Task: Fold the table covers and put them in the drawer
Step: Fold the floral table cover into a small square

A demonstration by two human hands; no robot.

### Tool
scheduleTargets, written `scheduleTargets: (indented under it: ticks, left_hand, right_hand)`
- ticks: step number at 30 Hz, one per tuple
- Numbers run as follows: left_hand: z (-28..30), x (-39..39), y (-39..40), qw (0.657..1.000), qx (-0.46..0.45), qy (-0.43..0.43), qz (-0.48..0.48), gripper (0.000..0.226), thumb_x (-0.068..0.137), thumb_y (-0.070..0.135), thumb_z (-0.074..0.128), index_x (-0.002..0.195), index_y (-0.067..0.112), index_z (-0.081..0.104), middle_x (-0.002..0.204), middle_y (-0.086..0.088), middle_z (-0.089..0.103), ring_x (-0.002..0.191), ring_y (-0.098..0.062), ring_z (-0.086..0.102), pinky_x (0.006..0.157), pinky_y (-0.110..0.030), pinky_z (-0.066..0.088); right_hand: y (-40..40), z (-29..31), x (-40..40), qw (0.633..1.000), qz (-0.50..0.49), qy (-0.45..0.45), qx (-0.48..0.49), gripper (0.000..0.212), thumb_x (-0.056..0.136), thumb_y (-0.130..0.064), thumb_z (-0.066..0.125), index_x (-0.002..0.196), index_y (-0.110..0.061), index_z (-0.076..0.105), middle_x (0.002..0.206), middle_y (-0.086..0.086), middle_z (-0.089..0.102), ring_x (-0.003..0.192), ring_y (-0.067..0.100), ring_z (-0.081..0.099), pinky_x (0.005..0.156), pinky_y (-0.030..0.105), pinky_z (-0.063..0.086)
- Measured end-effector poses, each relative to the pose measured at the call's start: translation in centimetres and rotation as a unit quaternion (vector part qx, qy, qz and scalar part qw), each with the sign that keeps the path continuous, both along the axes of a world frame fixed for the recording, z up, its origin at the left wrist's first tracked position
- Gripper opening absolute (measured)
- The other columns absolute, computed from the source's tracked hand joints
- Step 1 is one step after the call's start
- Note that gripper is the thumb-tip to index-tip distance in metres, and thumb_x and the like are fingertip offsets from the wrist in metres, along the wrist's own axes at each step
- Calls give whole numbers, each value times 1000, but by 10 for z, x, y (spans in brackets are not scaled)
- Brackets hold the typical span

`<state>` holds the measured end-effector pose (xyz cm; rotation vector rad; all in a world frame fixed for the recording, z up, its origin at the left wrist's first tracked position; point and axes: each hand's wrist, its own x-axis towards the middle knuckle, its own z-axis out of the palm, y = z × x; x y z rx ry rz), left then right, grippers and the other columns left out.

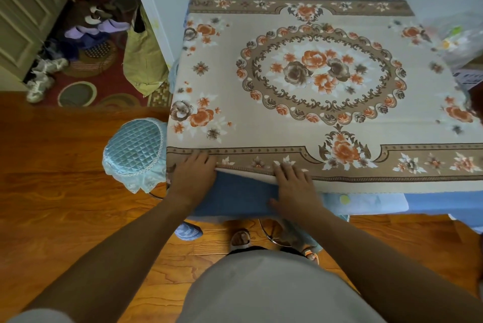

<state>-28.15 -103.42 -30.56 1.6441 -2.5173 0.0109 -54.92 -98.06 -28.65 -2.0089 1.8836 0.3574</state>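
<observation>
Presently, head view: one floral table cover [313, 72] is seen spread flat over the table [444, 204], with a blue cover [235, 196] underneath it showing at the near edge.
Left hand [194, 175]: it is laid on the near left corner of the floral table cover, fingers fairly straight and pointing away from the body; whether the edge is pinched beneath cannot be told.
Right hand [294, 185]: it is spread flat, palm down, on the near border just beside the left hand; nothing is gripped.
Lifted edge: between the two hands the hem is raised a little, so the pale underside and the blue cover are exposed.
Key relation: the cover lies ahead of both hands, its long axis running left to right; the left hand is nearer the corner, so the fold is judged to start there.
Drawer: none is seen.
Beside the table: a quilted blue stool [136, 147] stands at the left.
</observation>
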Motion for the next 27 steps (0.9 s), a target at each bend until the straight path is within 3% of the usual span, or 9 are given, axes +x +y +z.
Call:
scheduleTargets:
  ticks: [5,8,9,12,13,15,22,24,27]
  left_hand:
    - [37,-7,25,971,-57,92,214,27,94,41,63,99,14,62,99,-9,60,95,-32,54,83,-44,41]
    - [50,-19,57,850,133,278,427,52,97,67,42,76,22,56,78,-1,59,79,-27,60,66,-37,46]
    - [50,-23,62,760,234,383,470,63,98,70,33,71,20,59,72,-2,62,72,-27,62,62,-36,48]
    - [44,-37,68,312,454,733,399,77,94,77,34,108,7,64,103,-20,73,90,-31,74,81,-44,60]
    - [42,-42,68,223,435,795,360,67,94,74,40,126,18,56,123,-22,67,111,-37,68,100,-51,53]
    - [39,-46,63,138,324,868,350,65,94,69,51,141,24,48,139,-20,59,129,-41,56,114,-56,39]
    - [25,28,20,130,98,904,396,49,106,44,38,139,15,59,131,-16,67,121,-38,63,106,-53,48]
    - [-44,56,16,123,92,896,416,43,106,37,42,139,17,60,132,-13,67,120,-37,63,103,-51,50]
    - [-122,115,-32,210,154,894,364,49,100,41,56,148,29,50,146,-8,56,136,-47,47,94,-64,51]
  right_hand:
    - [-26,22,0,995,-28,16,-98,27,95,-14,56,122,-16,52,113,7,67,100,27,64,85,38,53]
    - [-41,30,-9,989,-92,-27,-114,22,96,-8,43,112,-11,56,99,15,68,90,36,65,77,42,52]
    - [-43,31,-13,986,-108,-44,-121,24,95,-6,41,113,-9,57,98,18,68,89,39,64,75,42,51]
    - [-46,34,-20,983,-122,-78,-115,23,97,-6,39,113,-7,55,96,20,67,87,41,63,68,39,44]
    - [-47,34,-21,984,-117,-77,-112,20,98,-8,39,112,-8,54,96,19,67,87,40,63,67,38,43]
    - [-47,34,-23,984,-114,-75,-118,17,99,-12,41,110,-10,54,97,18,68,86,40,64,68,39,47]
    - [-25,28,-26,972,-102,-77,-195,21,100,-16,44,118,-17,55,100,12,70,88,35,67,74,41,53]
    - [-16,23,-25,976,-79,-64,-191,27,99,-14,47,125,-16,55,107,11,69,94,32,65,76,38,51]
    - [-2,3,-27,999,22,-36,3,63,99,-21,51,157,-18,26,162,11,28,146,32,30,115,42,32]
